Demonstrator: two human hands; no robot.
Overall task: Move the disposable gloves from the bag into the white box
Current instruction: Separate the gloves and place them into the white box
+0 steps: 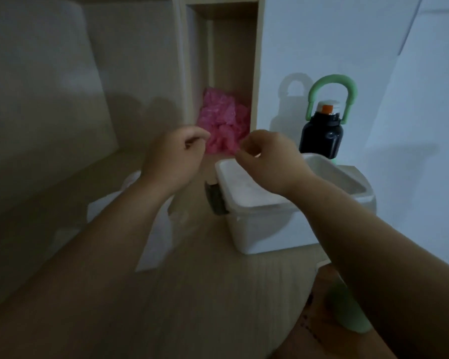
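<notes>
Over the white box, your left grip and right grip pinch the pink gloves: probably featherlight, limp, slippery; take them mid-bunch.

The white box stands open-topped just below and beyond the right hand. It is a round-cornered tub with a dark latch on the side nearer the left hand. The bag, pale and translucent, lies slumped beneath the left forearm. Crumpled pink plastic, perhaps the gloves, hangs between both hands, whose pinched fingertips meet its lower edge.
</notes>
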